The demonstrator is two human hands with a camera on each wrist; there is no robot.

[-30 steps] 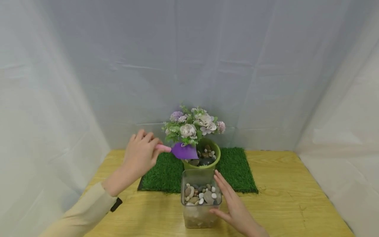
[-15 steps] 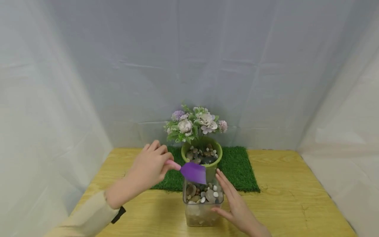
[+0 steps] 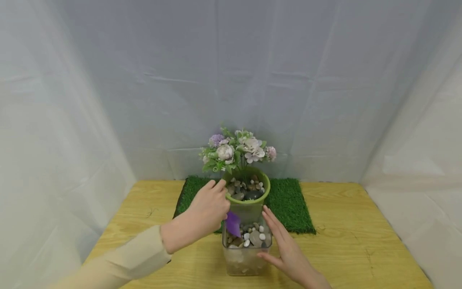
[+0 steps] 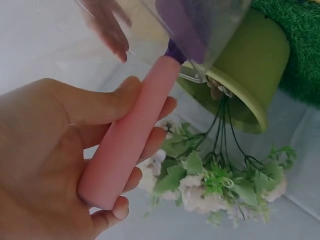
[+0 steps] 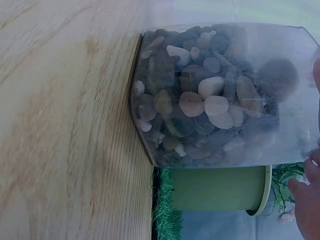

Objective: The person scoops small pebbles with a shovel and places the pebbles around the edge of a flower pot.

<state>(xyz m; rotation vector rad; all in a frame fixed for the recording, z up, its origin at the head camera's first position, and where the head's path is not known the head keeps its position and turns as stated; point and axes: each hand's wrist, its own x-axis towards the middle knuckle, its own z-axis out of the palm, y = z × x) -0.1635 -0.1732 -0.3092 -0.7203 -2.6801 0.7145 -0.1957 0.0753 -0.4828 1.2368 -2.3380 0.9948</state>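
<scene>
My left hand grips the pink handle of a small garden trowel, fingers and thumb wrapped round it. The trowel's purple blade points down inside a clear square container, at the left of the pebbles. Whether the blade touches the stones I cannot tell. My right hand rests against the container's right side, its fingers straight and the thumb spread toward the front. Just behind stands a green flowerpot with artificial flowers and stones in it.
The pot stands on a mat of artificial grass on a wooden table. Pale sheeting hangs at the back and both sides. In the right wrist view, pebbles fill much of the container's lower part.
My left hand has brought the trowel from over the pot toward me and down, tilting the blade into the container. My right hand has stayed at the container's side.
</scene>
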